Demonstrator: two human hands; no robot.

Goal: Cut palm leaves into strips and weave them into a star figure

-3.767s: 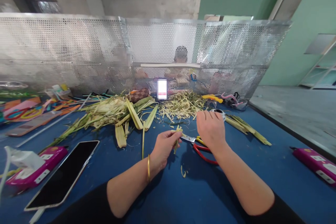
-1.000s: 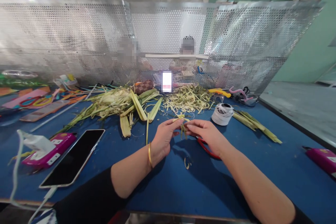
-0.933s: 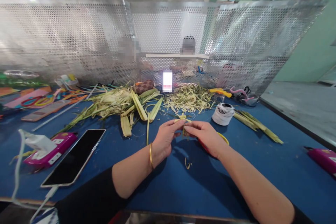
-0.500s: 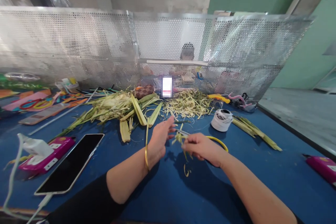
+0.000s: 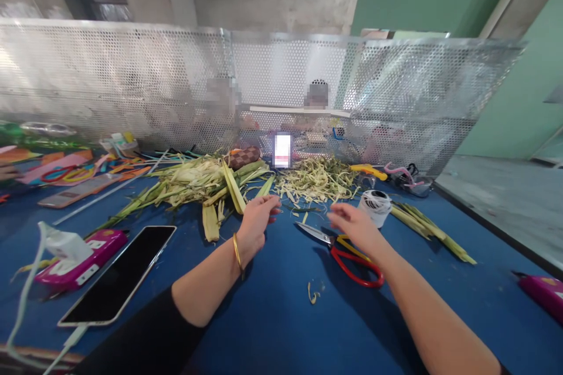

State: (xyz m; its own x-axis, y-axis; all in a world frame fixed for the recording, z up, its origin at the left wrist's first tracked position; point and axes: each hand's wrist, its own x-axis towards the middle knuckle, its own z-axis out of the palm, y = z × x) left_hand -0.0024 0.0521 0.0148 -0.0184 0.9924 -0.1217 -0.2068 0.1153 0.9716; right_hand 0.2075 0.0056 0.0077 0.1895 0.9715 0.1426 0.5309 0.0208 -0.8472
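Observation:
My left hand (image 5: pixel 256 222), with a gold bangle (image 5: pixel 238 253) at the wrist, is raised in front of the green husk leaves (image 5: pixel 232 184). Its fingers are loosely curled, and I see nothing held in them. My right hand (image 5: pixel 355 226) hovers above the scissors' handles, fingers bent but apart, holding nothing. The scissors (image 5: pixel 358 269), with red and yellow handles, lie on the blue table with blades pointing up and left. A small curled scrap (image 5: pixel 312 294) lies below them. Thin shredded strips (image 5: pixel 316 180) form a pile beyond my hands.
White thread (image 5: pixel 375 206) stands right of my right hand, beside green stalks (image 5: pixel 431 228). At left are a phone (image 5: pixel 118 275), a magenta power strip (image 5: pixel 83 261) and paper scraps. A perforated metal screen (image 5: pixel 281 70) crosses the back, with people behind it. Another person's hand shows at far left.
The shreds held in my right hand are gone from it, and the hand has moved right. The scissors, mostly hidden under it before, now show on the table. My left hand has drawn slightly left.

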